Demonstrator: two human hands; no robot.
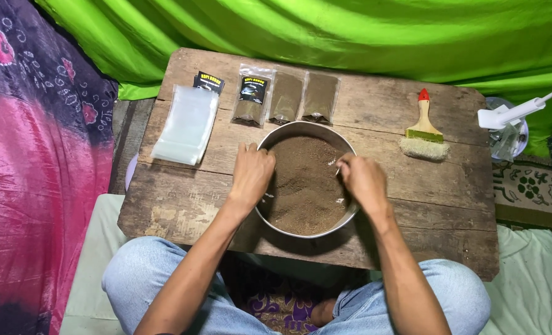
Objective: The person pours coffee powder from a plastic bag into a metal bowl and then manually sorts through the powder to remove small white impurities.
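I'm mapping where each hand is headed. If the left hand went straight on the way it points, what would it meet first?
The left hand rests on the near-left rim of the metal bowl of brown powder, fingers pointing away from the person. Straight on, it would probably first meet the filled pouches lined up behind the bowl, though height is unclear.

Lighting even and bright, diffuse from above; soft shadows beneath the desk [412,205]. Focus sharp throughout, slight wide-angle bending at edges.
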